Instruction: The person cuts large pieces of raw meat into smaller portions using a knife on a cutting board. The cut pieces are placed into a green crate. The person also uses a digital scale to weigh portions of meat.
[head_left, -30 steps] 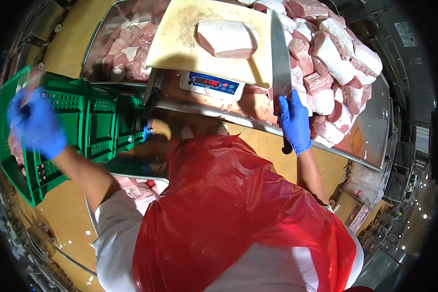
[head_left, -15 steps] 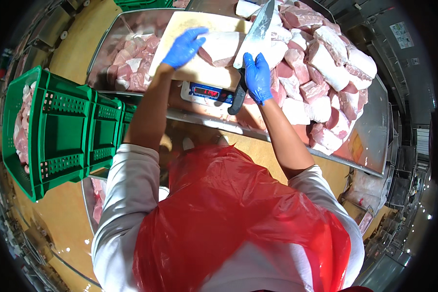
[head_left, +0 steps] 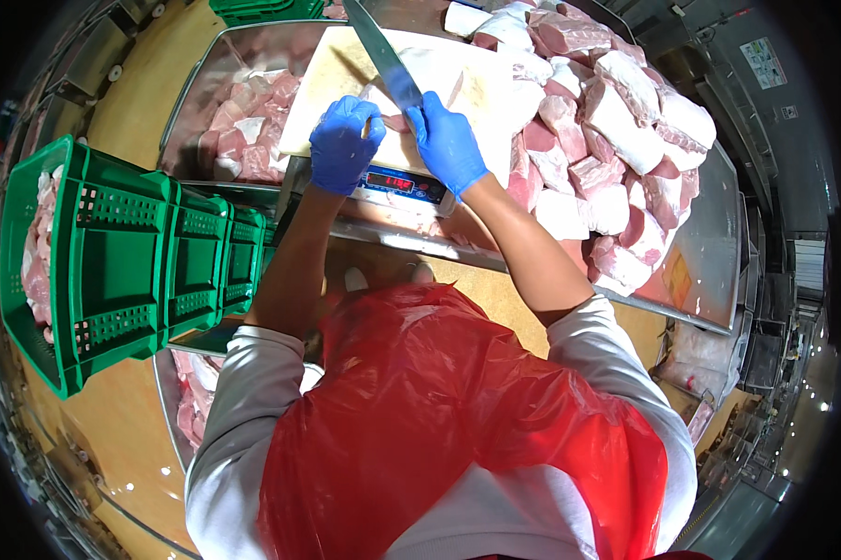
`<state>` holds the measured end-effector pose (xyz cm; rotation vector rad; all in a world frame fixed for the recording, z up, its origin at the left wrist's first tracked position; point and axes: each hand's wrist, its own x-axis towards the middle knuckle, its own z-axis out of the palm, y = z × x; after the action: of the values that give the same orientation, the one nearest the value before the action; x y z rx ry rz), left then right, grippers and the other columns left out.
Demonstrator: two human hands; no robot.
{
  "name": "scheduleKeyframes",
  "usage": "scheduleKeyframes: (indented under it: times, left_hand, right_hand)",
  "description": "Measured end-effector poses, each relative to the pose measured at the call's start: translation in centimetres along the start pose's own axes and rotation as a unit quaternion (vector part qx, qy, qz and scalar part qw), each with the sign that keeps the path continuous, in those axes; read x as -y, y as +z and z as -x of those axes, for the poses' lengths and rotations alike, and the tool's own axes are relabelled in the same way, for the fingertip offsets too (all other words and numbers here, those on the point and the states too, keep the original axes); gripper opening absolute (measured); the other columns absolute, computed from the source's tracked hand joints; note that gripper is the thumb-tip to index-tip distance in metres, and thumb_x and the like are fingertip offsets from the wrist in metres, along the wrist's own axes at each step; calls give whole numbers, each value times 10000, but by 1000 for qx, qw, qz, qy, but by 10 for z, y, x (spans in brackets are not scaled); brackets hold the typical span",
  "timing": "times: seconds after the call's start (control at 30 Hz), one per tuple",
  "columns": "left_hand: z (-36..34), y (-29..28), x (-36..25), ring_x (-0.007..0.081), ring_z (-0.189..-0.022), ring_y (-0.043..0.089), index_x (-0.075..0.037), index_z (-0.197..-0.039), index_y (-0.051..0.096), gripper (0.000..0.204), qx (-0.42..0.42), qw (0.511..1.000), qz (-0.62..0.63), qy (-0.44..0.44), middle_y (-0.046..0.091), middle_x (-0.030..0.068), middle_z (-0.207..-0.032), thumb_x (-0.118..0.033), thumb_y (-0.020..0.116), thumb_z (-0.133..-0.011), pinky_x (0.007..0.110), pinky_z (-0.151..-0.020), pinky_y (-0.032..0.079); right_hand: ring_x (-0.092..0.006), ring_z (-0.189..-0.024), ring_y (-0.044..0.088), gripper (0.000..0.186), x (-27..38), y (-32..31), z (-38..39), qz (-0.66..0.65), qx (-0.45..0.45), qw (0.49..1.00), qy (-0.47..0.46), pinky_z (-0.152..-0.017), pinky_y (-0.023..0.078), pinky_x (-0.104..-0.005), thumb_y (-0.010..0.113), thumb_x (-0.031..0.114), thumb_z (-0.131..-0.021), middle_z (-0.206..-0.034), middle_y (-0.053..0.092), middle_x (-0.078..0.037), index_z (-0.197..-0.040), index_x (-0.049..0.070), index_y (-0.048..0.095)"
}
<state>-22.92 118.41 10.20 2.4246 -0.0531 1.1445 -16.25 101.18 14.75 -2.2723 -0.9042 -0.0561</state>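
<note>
Blue-gloved, the left hand (head_left: 346,145) was curled at the near left part of a cream cutting board (head_left: 322,79), its fingers bunched inward; whether they gripped anything could not be told. Close beside it, the right hand (head_left: 450,145), gloved in the same blue, was closed around the handle end of a large knife (head_left: 380,51). The blade slanted away and to the left, passing across a thick piece of pale meat (head_left: 434,63). That piece lay on the board just beyond both hands, white on top with pink at its near edge; whether the steel touched it could not be made out.

Below the near edge of the board, partly covered by it, was a scale (head_left: 397,183) with a blue panel and lit red digits. To the right, a large heap of pink and white meat pieces (head_left: 616,131) rested on a metal table (head_left: 710,247). Left of the board, smaller chunks (head_left: 252,117) lay in a metal tray (head_left: 189,121). Farther left stood green plastic crates (head_left: 117,257), the nearest one containing meat. A shiny red plastic apron (head_left: 458,392) covered the wearer's front, over white sleeves (head_left: 243,401).
</note>
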Motion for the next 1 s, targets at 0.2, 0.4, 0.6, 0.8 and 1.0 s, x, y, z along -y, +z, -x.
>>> scheduleKeyframes:
  times: [0.2, 0.4, 0.6, 0.8, 1.0]
  left_hand:
    - [19, -9, 7, 297, -753, 635, -99, -835, 612, 84, -77, 990, 110, -48, 616, 108, -814, -60, 678, -804, 385, -659, 522]
    - [51, -38, 33, 278, -765, 638, -57, -1027, 627, 226, -63, 970, 81, -219, 638, 121, -893, -94, 725, -827, 353, -701, 525]
    - [9, 19, -29, 218, -779, 618, -47, -1017, 583, 290, -78, 981, 36, -171, 602, 175, -992, -93, 776, -804, 329, -697, 501]
    - [18, 42, 30, 310, -614, 597, -31, -779, 590, 219, -88, 979, 120, -136, 571, 105, -659, -121, 766, -686, 401, -600, 506]
    - [24, 41, 18, 254, -604, 604, -15, -749, 568, 221, -115, 964, 114, -210, 585, 118, -669, -91, 759, -669, 359, -592, 504]
  right_hand:
    - [-445, -814, 668, 208, -38, -34, 47, 124, 169, 978, 2, -686, 518, -514, 441, 216, -1026, -899, 675, -269, -1095, 35, 516]
    - [-412, -759, 670, 150, -27, -167, 99, 298, 318, 900, 14, -647, 520, -509, 527, 149, -970, -807, 667, -226, -1079, 45, 523]
    - [-470, -637, 606, 158, -9, -115, 69, 111, 71, 991, -26, -555, 443, -524, 550, 150, -1001, -686, 599, -270, -1054, 14, 491]
    - [-487, -816, 645, 207, 22, -5, 7, 46, 30, 996, -67, -722, 511, -542, 493, 45, -923, -868, 649, -313, -1107, -50, 474]
    - [-440, -860, 670, 225, 15, -3, 12, 162, 136, 976, -40, -756, 532, -512, 505, 96, -922, -890, 673, -275, -1106, -33, 483]
